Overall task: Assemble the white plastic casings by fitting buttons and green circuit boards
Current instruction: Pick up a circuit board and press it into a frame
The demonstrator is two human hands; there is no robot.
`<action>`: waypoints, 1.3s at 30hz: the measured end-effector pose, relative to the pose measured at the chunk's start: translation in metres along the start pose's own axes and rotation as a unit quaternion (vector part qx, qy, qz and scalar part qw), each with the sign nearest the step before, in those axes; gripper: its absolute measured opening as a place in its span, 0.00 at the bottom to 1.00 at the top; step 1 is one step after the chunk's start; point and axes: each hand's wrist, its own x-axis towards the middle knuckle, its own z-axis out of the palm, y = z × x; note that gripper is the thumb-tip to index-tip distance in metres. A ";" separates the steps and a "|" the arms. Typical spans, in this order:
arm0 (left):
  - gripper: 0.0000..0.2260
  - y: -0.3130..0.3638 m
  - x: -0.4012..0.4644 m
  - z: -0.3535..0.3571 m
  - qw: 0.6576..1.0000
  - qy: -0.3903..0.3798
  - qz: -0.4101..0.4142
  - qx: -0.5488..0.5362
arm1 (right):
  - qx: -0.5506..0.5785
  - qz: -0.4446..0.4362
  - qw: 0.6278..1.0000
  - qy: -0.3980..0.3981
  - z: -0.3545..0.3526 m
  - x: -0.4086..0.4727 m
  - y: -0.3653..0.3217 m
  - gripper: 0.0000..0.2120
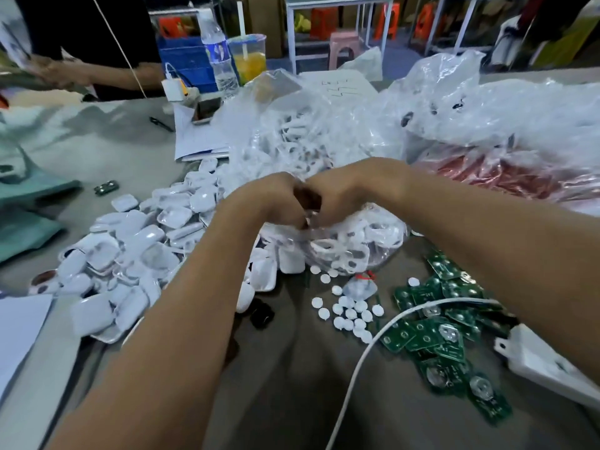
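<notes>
Both hands (305,199) meet over crinkly clear bag (350,241) (round white buttons (350,315) nearby).

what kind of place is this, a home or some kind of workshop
Probably a small assembly workshop, not a home: a heap of white casings, loose green circuit boards and white buttons cover the table, beside bulk plastic bags.

Bright even light, edges warped, perhaps slightly soft

Beyond the grey worktable (107,147) stand a white-framed table (341,1) and a pink stool (344,45).
</notes>
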 end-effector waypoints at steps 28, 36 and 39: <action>0.09 0.083 -0.015 0.041 0.900 0.224 0.039 -0.372 | 0.334 0.144 0.920 0.143 -0.006 -0.107 0.037 0.04; 0.12 0.106 -0.014 0.069 0.910 0.145 0.027 -0.387 | 0.209 0.160 0.943 0.205 0.013 -0.161 0.021 0.12; 0.08 0.132 -0.015 0.074 0.897 0.074 0.026 -0.434 | 0.155 0.167 0.957 0.179 -0.002 -0.197 0.033 0.04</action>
